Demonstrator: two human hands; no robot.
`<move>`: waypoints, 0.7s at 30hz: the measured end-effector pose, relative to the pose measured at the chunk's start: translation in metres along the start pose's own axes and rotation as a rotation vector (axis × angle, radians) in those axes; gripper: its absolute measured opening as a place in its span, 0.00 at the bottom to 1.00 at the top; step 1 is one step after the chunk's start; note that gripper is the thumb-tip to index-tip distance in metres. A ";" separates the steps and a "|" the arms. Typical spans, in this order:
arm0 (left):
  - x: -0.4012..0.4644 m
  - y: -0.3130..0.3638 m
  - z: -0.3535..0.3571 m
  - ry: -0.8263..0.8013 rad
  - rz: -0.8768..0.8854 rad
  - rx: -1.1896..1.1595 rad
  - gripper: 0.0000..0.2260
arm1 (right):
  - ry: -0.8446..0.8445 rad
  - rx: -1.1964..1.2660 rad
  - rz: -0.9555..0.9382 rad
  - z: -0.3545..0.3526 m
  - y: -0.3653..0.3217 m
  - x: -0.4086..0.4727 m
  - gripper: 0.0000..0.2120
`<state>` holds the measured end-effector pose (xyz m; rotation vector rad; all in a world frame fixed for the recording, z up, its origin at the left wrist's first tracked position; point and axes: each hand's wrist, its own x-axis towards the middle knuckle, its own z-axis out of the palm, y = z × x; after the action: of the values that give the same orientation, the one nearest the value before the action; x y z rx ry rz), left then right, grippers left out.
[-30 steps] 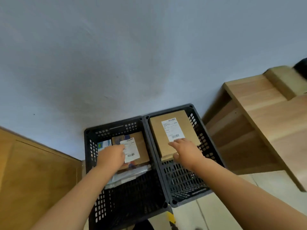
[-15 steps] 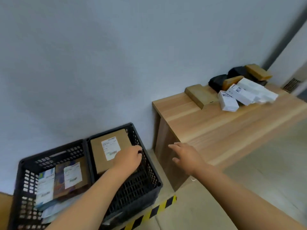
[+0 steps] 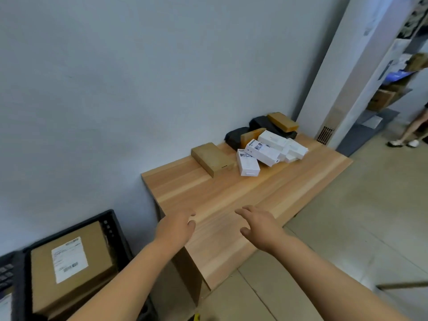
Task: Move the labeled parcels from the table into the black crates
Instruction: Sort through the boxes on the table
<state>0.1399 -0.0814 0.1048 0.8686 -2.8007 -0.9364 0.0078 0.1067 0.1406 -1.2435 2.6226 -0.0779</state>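
Your only view is the head camera: it looks down and forward, with the wooden table (image 3: pixel 254 193) near, toward one o'clock.

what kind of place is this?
Likely a parcel sorting or stock room: a pile of parcels on a wooden table, a black crate holding a labeled box, shelving with cartons beyond.

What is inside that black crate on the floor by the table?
The black crate holds a brown cardboard parcel with a white shipping label on top. It nearly fills the crate, so anything beneath it is hidden.
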 end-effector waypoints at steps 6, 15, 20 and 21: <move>0.082 0.046 0.038 -0.039 -0.035 -0.222 0.15 | -0.002 -0.047 0.086 -0.023 0.084 0.050 0.26; 0.212 0.088 0.076 -0.105 -0.144 -0.337 0.14 | -0.078 -0.034 0.104 -0.054 0.186 0.154 0.26; 0.251 0.096 0.090 -0.135 -0.200 -0.310 0.13 | -0.141 0.017 0.101 -0.048 0.218 0.196 0.26; 0.258 0.097 0.092 -0.135 -0.215 -0.306 0.13 | -0.154 0.017 0.098 -0.048 0.224 0.206 0.26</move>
<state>-0.1454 -0.1058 0.0560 1.1077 -2.5998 -1.4585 -0.2989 0.0884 0.1149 -1.0685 2.5388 0.0121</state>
